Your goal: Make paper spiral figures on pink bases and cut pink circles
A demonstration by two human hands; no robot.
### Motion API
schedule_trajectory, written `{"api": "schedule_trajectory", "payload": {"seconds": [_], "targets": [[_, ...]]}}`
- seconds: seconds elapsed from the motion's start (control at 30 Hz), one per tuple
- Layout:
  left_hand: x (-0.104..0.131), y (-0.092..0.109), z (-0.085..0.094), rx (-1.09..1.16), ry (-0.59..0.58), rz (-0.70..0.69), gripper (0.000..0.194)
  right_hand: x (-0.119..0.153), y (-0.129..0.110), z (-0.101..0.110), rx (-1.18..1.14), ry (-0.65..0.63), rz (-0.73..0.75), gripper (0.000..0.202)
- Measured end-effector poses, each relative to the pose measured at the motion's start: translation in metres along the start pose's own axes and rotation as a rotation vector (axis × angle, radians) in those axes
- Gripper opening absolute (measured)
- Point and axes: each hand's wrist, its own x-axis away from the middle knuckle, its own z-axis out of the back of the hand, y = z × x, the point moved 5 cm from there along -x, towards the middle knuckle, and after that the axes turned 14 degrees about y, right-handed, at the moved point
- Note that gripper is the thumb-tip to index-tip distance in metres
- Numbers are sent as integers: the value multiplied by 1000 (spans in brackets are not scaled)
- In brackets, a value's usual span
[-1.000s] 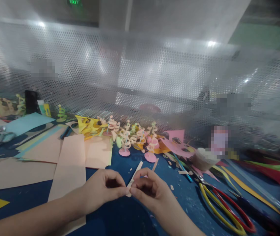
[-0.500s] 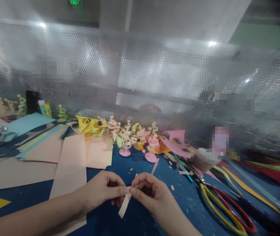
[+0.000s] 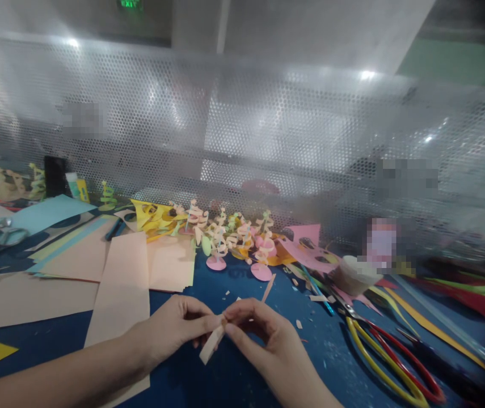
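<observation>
The left hand and right hand together pinch a narrow, pale-peach paper strip; its free end now hangs shorter, perhaps curling between partly hidden fingertips.

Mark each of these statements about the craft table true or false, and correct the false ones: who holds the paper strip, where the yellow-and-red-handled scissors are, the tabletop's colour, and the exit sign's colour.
1. The left hand and right hand both pinch a pale paper strip. True.
2. The yellow-and-red-handled scissors lie to the left of both hands. False: they lie to the right.
3. The tabletop is blue. True.
4. The exit sign glows red. False: it glows green.
</observation>
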Motion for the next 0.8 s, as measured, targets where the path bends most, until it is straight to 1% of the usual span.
{"api": "schedule_trajectory", "payload": {"seconds": [0.1,0.17,0.2,0.27,0.33,0.43,0.53,0.6,0.8], "targets": [[-2,-3,1,46,29,15,35,5,-13,-1,170,23,298,21],[-2,-4,2,57,47,32,34,9,-19,-1,269,41,462,24],[-1,-4,1,59,50,31,34,11,-21,-1,299,48,514,22],[2,-1,0,58,37,13,34,12,-24,-1,342,56,560,15],[4,3,-3,53,17,-8,35,12,-25,0,362,46,547,10],[6,4,-5,72,15,3,32,10,-24,0,347,40,470,10],[5,0,-6,96,16,32,25,9,-21,0,305,71,384,11],[5,-1,-7,82,6,27,23,8,-19,0,279,91,323,11],[7,6,-8,34,-34,-72,28,6,-10,-2,121,59,102,11]]}}
